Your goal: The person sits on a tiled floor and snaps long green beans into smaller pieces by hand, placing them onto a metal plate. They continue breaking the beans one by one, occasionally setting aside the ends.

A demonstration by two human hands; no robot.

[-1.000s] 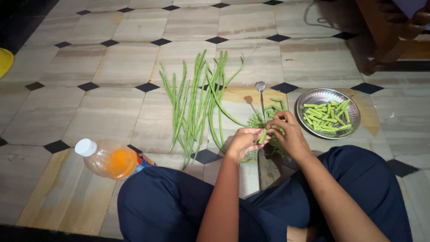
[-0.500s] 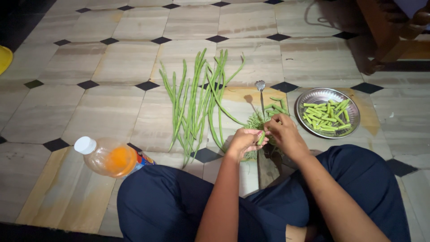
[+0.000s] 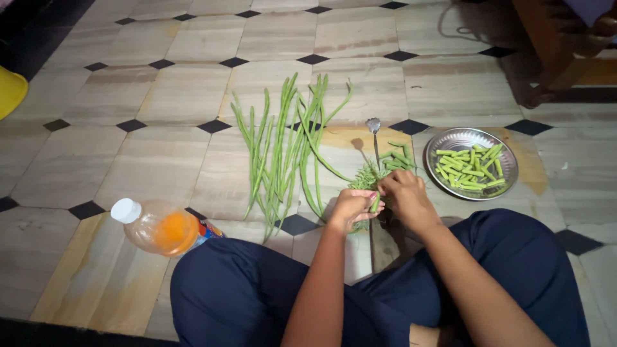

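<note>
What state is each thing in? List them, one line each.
Left hand: pinching a green bean piece.
Right hand: gripping the same piece.
Long beans: whole, flat on floor.
Steel plate: holding cut pieces.
Bottle: capped, lying on its side.

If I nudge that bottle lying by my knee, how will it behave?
The bottle lies on its side on smooth floor tiles, so it would probably roll. It looks like clear plastic holding some orange liquid, so likely fairly light, sloshing as it moves.

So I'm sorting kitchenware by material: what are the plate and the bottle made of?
The plate looks like polished metal, probably steel: silvery, with bright reflections on its rim. The bottle looks like clear plastic with a white cap; orange liquid shows through its wall.
</note>
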